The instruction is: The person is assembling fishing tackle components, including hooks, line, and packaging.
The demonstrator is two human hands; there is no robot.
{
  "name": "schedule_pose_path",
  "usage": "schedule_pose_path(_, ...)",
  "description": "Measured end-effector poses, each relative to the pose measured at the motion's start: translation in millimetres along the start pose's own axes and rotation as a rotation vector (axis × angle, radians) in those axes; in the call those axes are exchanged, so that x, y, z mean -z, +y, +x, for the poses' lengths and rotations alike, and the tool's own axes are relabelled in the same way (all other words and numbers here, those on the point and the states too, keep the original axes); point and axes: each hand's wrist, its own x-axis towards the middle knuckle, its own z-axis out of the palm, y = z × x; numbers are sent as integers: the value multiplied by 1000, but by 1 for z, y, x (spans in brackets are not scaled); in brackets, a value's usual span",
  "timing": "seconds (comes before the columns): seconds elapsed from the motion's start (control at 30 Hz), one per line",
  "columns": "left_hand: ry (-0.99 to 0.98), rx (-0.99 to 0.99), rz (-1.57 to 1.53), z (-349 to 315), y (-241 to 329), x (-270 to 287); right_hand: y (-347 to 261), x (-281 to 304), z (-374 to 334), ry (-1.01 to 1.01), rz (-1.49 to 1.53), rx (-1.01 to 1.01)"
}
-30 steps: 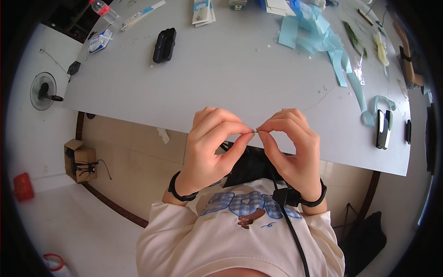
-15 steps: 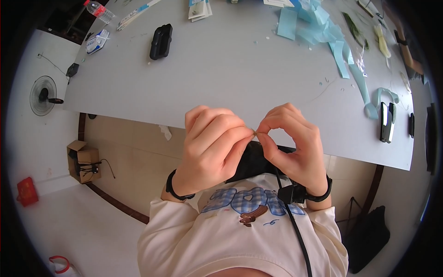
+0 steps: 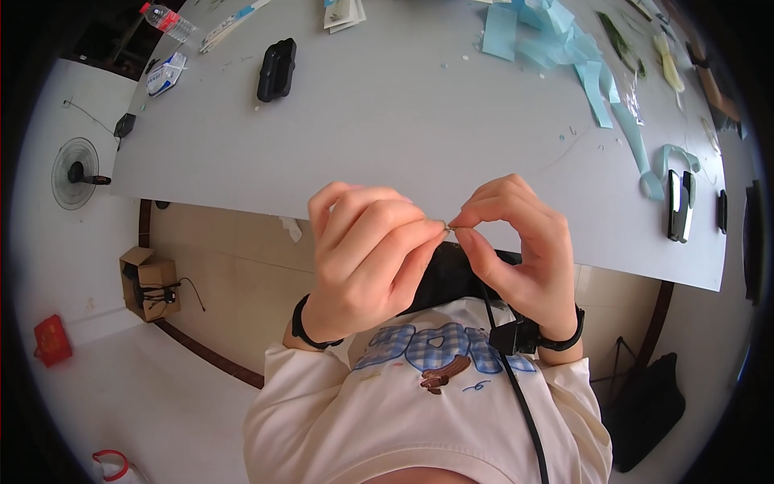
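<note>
Both my hands meet over the near edge of the table (image 3: 363, 137). My left hand (image 3: 363, 262) is closed in a pinch, thumb against the fingers. My right hand (image 3: 532, 250) pinches too, its thumb and index finger forming a ring. A tiny pale greenish piece (image 3: 448, 228) shows between the two sets of fingertips; it is too small to name, and most of it is hidden. Each wrist has a black band, and a black cable runs down from the right one over my shirt.
Farther off lies an open black case (image 3: 276, 70), with a bottle (image 3: 168, 22) and a white-blue packet (image 3: 166, 74) to its left. Light blue ribbon (image 3: 592, 93) spreads to the right, near a stapler (image 3: 680, 206) and green leaves (image 3: 619, 44). Another person's arm (image 3: 717, 93) shows at far right.
My left hand has moved slightly left and my right hand slightly right. A little more of the greenish piece shows between the fingertips. The view has shifted slightly.
</note>
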Motion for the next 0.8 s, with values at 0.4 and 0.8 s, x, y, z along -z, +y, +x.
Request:
schedule_pose_path(0.4,34,-230,256,-11,-2,1,2,4,-2,-123,247,-183)
schedule_pose_path(0.8,-19,-269,247,-8,-10,2,8,2,-1,-152,194,-197)
